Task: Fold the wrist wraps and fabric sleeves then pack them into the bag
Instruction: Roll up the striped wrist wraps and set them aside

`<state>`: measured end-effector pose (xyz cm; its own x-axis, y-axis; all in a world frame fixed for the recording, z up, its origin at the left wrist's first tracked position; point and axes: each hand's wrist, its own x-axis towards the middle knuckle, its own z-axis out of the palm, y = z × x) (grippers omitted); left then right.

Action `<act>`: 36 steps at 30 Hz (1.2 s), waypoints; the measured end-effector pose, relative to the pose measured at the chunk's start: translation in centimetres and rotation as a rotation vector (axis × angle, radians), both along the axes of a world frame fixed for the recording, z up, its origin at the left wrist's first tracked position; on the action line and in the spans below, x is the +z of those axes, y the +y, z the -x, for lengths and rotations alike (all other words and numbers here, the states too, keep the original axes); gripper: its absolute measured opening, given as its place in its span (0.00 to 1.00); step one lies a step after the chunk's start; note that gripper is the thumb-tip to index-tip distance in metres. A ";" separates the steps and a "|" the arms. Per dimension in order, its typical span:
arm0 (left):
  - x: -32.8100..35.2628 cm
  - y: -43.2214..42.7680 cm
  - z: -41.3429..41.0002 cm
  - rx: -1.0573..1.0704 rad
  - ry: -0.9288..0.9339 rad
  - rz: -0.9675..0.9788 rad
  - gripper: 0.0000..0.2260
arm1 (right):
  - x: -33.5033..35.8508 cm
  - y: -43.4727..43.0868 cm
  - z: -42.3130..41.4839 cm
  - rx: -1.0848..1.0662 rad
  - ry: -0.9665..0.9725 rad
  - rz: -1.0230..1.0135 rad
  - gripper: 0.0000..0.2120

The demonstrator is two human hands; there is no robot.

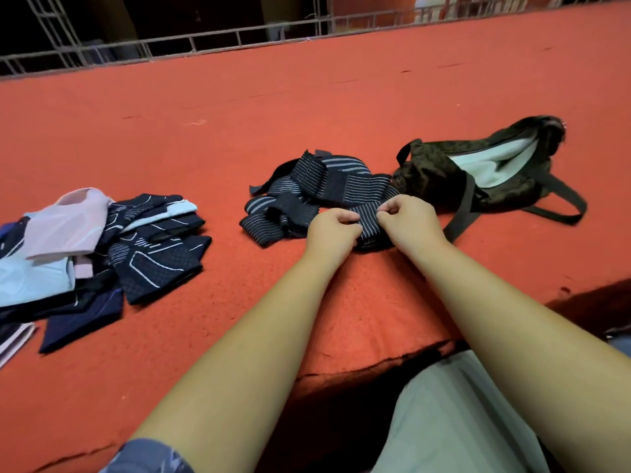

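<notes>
A heap of dark striped wrist wraps point(317, 186) lies on the red felt surface point(239, 114) in the middle. At its near right end, my left hand point(333, 230) and my right hand point(408, 218) both pinch one striped wrist wrap point(368, 221), fingers curled on its edge. A dark patterned bag point(440, 172) with a pale lining lies open just right of the heap, straps spread toward me. A pile of fabric sleeves point(102, 240), pink, pale blue and navy with white lines, lies at the left.
The red surface's near edge point(375, 361) drops off in front of my lap. A metal railing point(205, 39) runs along the far edge. A dark patch point(594, 302) sits at the right near edge.
</notes>
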<state>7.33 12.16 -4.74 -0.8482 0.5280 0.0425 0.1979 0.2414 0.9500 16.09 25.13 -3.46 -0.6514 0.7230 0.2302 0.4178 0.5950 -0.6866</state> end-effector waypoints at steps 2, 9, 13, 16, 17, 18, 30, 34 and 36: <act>-0.8 0.0 0.1 0.005 0.025 0.012 0.11 | -0.9 0.1 0.0 0.008 -0.017 0.004 0.05; -0.8 0.1 0.4 -0.043 -0.041 -0.007 0.10 | -2.1 0.3 0.1 -0.017 0.014 0.030 0.06; -0.6 -0.6 0.2 -0.064 -0.085 -0.058 0.10 | -1.6 0.3 0.1 -0.025 0.027 0.074 0.08; -0.2 -1.2 0.2 -0.037 -0.109 -0.093 0.12 | -0.7 -0.4 -0.2 -0.038 0.071 0.052 0.08; 0.0 -1.5 0.5 -0.006 -0.047 -0.074 0.12 | -0.3 -0.5 -0.3 -0.038 0.084 0.039 0.08; 0.3 -1.9 0.9 0.034 0.084 -0.014 0.12 | 0.1 -0.7 -0.4 -0.039 0.093 0.023 0.08; 0.1 -8.0 6.9 0.111 0.675 0.619 0.19 | 2.2 -4.6 1.4 0.052 0.111 -0.141 0.06; 0.4 -8.5 6.6 0.183 0.594 0.427 0.12 | 1.6 -6.2 1.3 0.126 0.156 -0.229 0.06; 1.4 -8.5 6.0 0.223 0.562 0.326 0.12 | 1.7 -6.8 1.5 0.191 0.171 -0.225 0.07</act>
